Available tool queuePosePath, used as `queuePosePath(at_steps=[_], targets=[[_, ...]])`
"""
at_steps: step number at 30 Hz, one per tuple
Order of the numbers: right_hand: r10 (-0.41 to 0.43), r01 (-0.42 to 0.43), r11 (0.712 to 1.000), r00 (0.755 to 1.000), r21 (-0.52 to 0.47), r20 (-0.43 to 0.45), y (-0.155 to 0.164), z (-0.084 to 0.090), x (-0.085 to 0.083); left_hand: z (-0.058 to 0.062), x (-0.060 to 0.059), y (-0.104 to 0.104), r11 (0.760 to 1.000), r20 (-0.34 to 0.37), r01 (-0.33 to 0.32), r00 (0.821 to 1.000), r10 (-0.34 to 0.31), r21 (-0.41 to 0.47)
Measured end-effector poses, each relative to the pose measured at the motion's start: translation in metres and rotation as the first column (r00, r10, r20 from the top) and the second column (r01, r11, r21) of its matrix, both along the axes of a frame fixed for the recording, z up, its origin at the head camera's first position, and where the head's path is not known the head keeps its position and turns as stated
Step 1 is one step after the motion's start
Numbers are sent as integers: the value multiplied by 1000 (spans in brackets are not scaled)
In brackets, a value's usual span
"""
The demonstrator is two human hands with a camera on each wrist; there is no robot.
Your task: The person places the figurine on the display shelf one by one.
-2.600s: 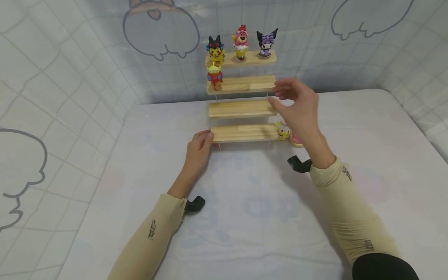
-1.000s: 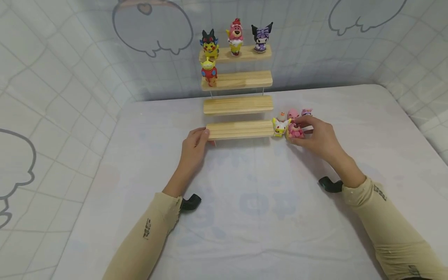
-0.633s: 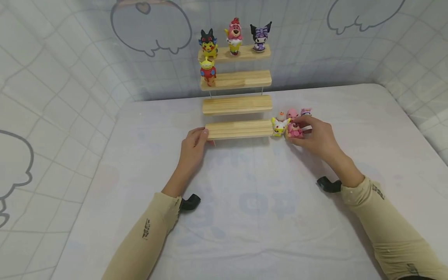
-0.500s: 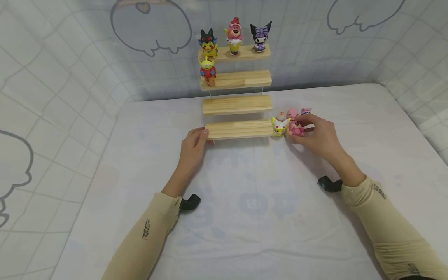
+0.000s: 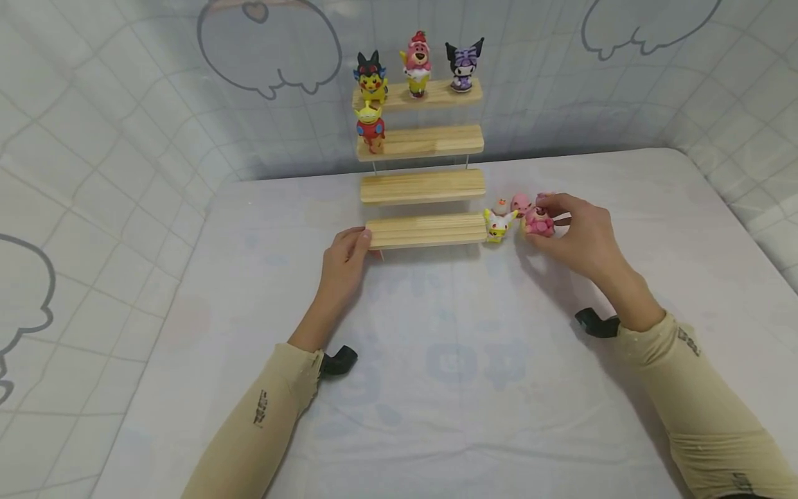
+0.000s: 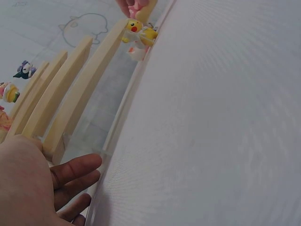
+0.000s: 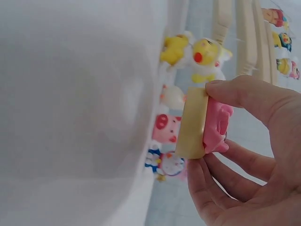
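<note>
My right hand point(image 5: 582, 232) pinches a pink bear figurine point(image 5: 539, 222) by its edges, thumb on one side and fingers on the other. In the right wrist view, its pale yellow base point(image 7: 193, 122) faces the camera. My left hand point(image 5: 344, 265) touches the left end of the lowest wooden shelf board point(image 5: 427, 232); in the left wrist view its fingers point(image 6: 77, 169) stretch out loosely beside that end. Next to the held figurine stand a yellow and white Pikachu figurine point(image 5: 497, 226), a small white figurine point(image 5: 501, 206), a pink pig point(image 7: 165, 128) and a blue and white figurine point(image 7: 165, 163).
The tiered wooden rack rises toward the back wall. Its top board point(image 5: 430, 95) bears a dark-hooded Pikachu point(image 5: 371, 77), a pink bear point(image 5: 417, 66) and a purple-black figurine point(image 5: 464, 66). A red-suited alien point(image 5: 370, 128) stands on the second board point(image 5: 430, 142). White cloth point(image 5: 399, 388) covers the table.
My right hand has left the second board, gone down to the figurines and taken hold of the pink bear. Lately it has shifted slightly right with it. The left hand keeps its place.
</note>
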State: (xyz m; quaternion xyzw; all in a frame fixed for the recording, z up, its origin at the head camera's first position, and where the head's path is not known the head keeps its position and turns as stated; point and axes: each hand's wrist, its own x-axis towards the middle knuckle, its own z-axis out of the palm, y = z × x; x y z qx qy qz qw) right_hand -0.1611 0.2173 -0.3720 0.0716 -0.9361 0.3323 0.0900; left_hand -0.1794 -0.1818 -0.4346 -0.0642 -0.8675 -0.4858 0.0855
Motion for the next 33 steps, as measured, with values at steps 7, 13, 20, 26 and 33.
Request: queuePosePath(at_steps=[7,13,20,26,33], targets=[[-18,17,1000,992,-6,-126,1,18,2,0,-1,1,999,-2,13,1000,-13,31],[2,-7,1000,982,-26,-190,-4,33,-2,1,1,1,1000,11,2,1000,-2,29],[3,-2,1000,981,4,-193,-14,52,-7,2,2,0,1000,14,5,1000,-6,19],[42,-35,999,976,33,-215,-30,76,-16,3,2,0,1000,11,4,1000,-4,15],[111,-108,994,977,27,-181,-59,103,-28,5,3,1,1000,15,-2,1000,2,18]])
